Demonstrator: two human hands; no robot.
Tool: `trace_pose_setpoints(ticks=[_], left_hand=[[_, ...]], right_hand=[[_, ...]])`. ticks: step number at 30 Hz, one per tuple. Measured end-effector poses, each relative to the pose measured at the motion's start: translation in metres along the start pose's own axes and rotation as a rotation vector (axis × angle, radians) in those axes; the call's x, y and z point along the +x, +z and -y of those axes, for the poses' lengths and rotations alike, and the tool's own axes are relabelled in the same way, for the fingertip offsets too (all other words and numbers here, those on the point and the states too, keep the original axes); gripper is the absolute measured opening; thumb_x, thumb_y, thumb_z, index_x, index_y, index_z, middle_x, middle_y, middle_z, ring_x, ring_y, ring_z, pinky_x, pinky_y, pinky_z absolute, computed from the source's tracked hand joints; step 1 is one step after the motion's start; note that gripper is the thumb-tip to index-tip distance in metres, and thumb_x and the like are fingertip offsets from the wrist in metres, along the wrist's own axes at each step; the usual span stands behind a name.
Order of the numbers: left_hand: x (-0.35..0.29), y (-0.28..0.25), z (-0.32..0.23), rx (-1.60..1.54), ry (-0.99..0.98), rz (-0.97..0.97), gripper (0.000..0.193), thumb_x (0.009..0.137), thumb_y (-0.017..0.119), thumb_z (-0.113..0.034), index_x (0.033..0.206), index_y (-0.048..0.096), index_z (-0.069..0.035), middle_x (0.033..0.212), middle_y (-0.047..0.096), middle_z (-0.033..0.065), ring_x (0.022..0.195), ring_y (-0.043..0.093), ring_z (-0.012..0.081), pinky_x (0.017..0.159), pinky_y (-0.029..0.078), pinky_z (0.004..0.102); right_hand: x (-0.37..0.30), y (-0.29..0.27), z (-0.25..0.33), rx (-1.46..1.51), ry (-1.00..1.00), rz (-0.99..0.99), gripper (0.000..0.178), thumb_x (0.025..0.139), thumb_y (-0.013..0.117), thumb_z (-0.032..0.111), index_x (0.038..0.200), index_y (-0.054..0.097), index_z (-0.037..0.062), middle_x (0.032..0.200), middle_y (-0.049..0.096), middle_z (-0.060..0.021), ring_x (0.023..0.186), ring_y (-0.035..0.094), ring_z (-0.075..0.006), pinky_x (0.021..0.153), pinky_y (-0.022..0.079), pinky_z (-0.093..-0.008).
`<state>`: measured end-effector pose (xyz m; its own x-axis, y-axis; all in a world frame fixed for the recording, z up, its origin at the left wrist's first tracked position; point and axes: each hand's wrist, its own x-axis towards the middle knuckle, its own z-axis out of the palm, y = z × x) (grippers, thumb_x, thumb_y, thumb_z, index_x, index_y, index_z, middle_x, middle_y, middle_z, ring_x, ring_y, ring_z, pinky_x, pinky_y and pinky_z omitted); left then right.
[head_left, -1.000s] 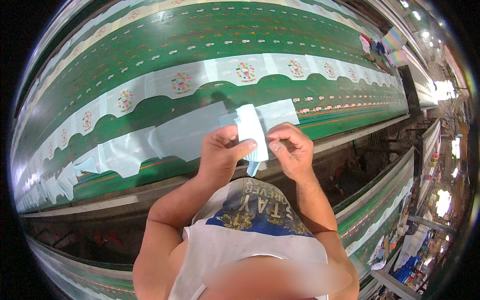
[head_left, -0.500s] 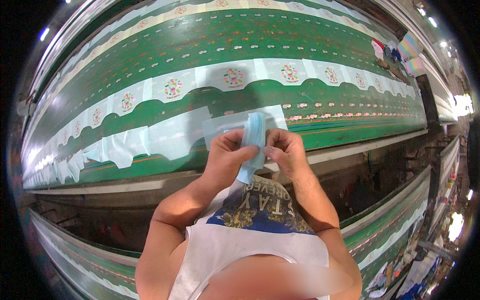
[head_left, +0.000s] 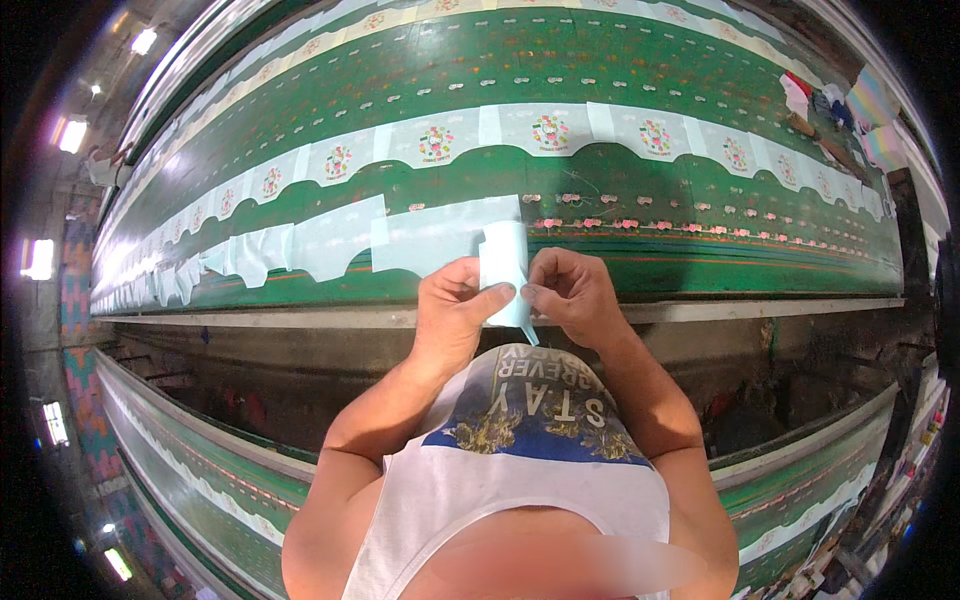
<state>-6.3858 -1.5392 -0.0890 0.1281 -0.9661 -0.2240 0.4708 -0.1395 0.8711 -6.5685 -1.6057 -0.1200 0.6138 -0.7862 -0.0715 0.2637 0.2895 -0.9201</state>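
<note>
A folded bundle of light blue fabric pieces [head_left: 504, 262] is held upright in front of my chest, a narrow tail hanging from its lower end. My left hand [head_left: 450, 308] grips its left side, thumb laid across the front. At the right edge, my right hand [head_left: 580, 298] pinches the cloth between thumb and fingers. Just beyond the bundle, a flat light blue cut piece [head_left: 440, 236] lies on the green table [head_left: 640, 270]. More cut pieces [head_left: 335, 240] continue leftward, some rumpled toward the far left end.
A farther row of pale blue pieces [head_left: 490, 135] with round colourful prints runs along the table. The table's near rail [head_left: 740, 312] lies just past my hands. Another green table [head_left: 230, 480] stands behind me. Coloured cloths [head_left: 870, 110] hang at the far right.
The view has shifted, so the table pieces sit differently in it. The bundle has turned in my hands, showing a broad smooth face instead of its layered edges.
</note>
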Motion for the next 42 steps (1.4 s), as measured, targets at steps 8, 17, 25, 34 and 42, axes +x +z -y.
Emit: trace_pose_setpoints(ticks=[8,17,25,34,42], left_hand=[[-0.007,0.033,0.019,0.043,-0.044,-0.019,0.023,0.085,0.071,0.007,0.108,0.070,0.003,0.097,0.074,0.0090,0.081,0.070,0.0129,0.076,0.059,0.0286],[-0.005,0.038,0.009,-0.064,-0.136,0.159,0.026,0.084,0.069,0.007,0.110,0.068,0.004,0.098,0.074,0.0123,0.080,0.073,0.0187,0.074,0.063,0.0346],[0.015,0.019,0.002,-0.249,-0.186,0.077,0.034,0.082,0.063,0.007,0.116,0.067,0.006,0.101,0.074,0.0145,0.087,0.075,0.0229,0.080,0.063,0.0385],[0.026,-0.096,-0.079,-0.407,0.153,0.011,0.059,0.085,0.060,-0.010,0.140,0.048,0.005,0.126,0.063,0.0184,0.116,0.064,0.0305,0.105,0.051,0.0438],[0.029,-0.147,-0.106,-0.502,0.293,-0.094,0.060,0.085,0.059,-0.007,0.142,0.045,0.007,0.127,0.062,0.0196,0.116,0.064,0.0311,0.104,0.052,0.0440]], right_hand=[[-0.024,-0.025,0.001,0.245,-0.010,0.057,0.009,0.089,0.074,0.003,0.087,0.065,0.0031,0.082,0.068,-0.0014,0.074,0.065,-0.0072,0.066,0.052,-0.0227],[-0.033,-0.025,-0.008,0.401,-0.005,0.084,0.009,0.091,0.072,0.007,0.089,0.064,0.0039,0.082,0.068,-0.0053,0.070,0.066,-0.0120,0.066,0.053,-0.0263],[-0.026,-0.035,-0.010,0.336,-0.096,-0.154,0.009,0.091,0.071,0.005,0.089,0.062,0.0058,0.081,0.061,0.0008,0.072,0.057,-0.0086,0.066,0.047,-0.0253],[-0.051,-0.163,0.076,-0.802,-0.482,-1.054,0.012,0.094,0.065,-0.002,0.102,0.072,0.0029,0.096,0.069,-0.0025,0.085,0.061,-0.0112,0.076,0.049,-0.0266],[-0.008,-0.133,0.091,-1.354,-0.578,-0.820,0.029,0.087,0.061,-0.008,0.113,0.073,-0.0006,0.109,0.069,-0.0128,0.102,0.067,-0.0249,0.094,0.052,-0.0330]])
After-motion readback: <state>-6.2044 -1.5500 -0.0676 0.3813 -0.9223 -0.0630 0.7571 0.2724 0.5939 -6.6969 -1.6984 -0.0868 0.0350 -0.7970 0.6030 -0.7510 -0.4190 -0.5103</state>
